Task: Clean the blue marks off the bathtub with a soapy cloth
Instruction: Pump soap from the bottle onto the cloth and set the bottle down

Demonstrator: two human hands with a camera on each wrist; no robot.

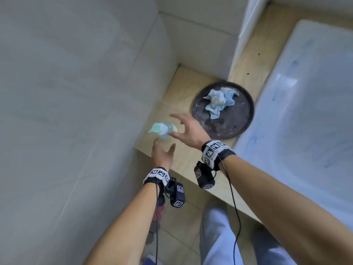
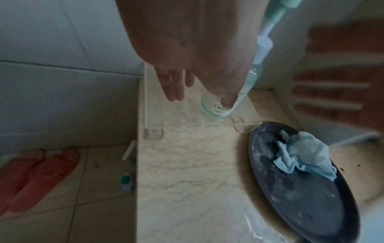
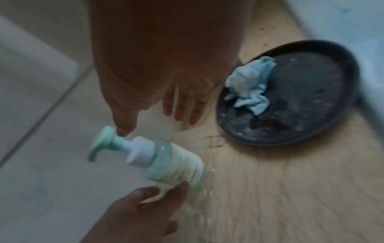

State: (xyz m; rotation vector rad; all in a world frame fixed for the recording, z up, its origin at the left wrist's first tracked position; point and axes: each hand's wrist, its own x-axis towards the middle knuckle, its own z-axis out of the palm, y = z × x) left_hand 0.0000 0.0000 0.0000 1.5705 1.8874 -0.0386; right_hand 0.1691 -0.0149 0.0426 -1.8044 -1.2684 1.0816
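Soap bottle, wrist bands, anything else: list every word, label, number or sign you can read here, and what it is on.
No text can be read with confidence.
Soap bottle label: rows of small print, too blurred to read in the right wrist view.
Soap bottle label, left wrist view: a few dark characters by the left hand, blurred and partly covered.
Wrist bands: black-and-white square marker patterns, no words.
Dark tray and blue cloth: no text.

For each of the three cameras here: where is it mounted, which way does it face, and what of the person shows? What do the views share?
Head: worn on the head, looking down at the ledge; both forearms, left hand, right hand and the legs show.
Left wrist: looks along the left hand at the soap bottle; the right hand's fingers show at the right edge.
Right wrist: looks along the right hand at the bottle; the left hand shows below.
Shared: all three show the bottle, the cloth and the dark tray.
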